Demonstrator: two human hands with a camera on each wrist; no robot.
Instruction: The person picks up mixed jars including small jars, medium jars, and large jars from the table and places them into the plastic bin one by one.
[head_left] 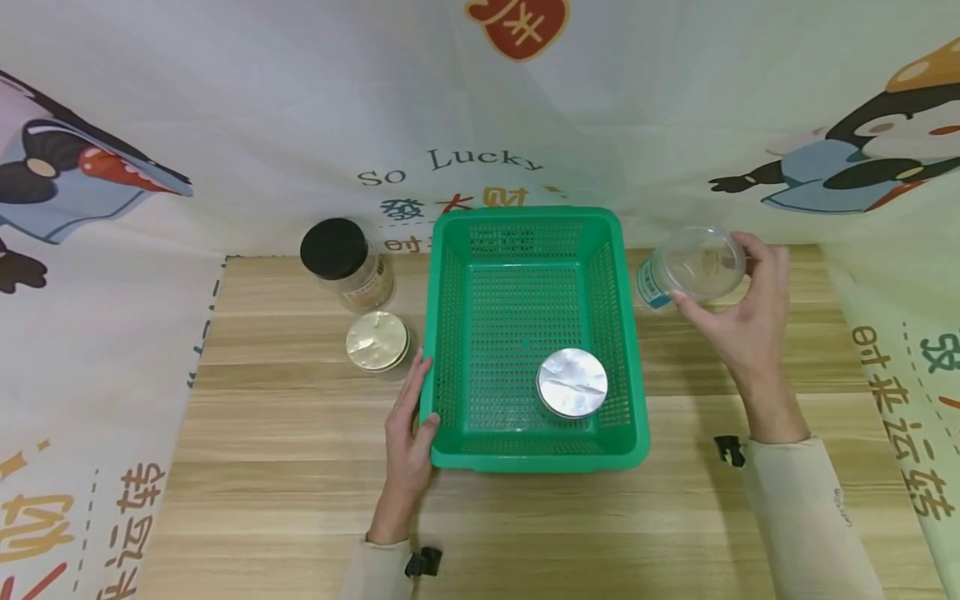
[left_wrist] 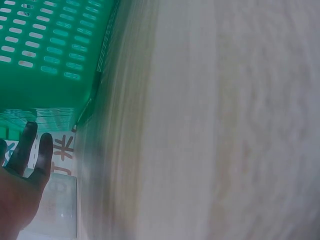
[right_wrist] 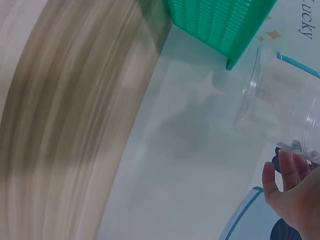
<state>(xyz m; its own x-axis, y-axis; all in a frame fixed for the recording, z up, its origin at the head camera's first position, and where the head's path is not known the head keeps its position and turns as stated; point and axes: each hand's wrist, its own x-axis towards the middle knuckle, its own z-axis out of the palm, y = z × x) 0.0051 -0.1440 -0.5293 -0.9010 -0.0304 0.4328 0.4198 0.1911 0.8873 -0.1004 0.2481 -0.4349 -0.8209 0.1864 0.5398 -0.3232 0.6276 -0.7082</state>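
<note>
My right hand (head_left: 753, 321) grips a clear plastic jar (head_left: 701, 265) with a blue label, thumb on the near side and fingers round the far right. In the right wrist view, the fingers (right_wrist: 290, 172) touch the jar's clear wall (right_wrist: 280, 102). My left hand (head_left: 408, 429) rests against the left side of a green basket (head_left: 635, 400), its thumb on the rim. The left wrist view shows extended fingers (left_wrist: 44, 152) beside the basket's outer wall (left_wrist: 50, 92). Inside the basket, at the near right, stands a silver-topped container (head_left: 572, 383).
Left of the basket stand a black-lidded jar (head_left: 335, 250) and a gold-topped container (head_left: 378, 342), the latter close to my left fingertips. The wooden table (head_left: 300, 467) meets a printed cloth backdrop (head_left: 645, 108) at the back and sides.
</note>
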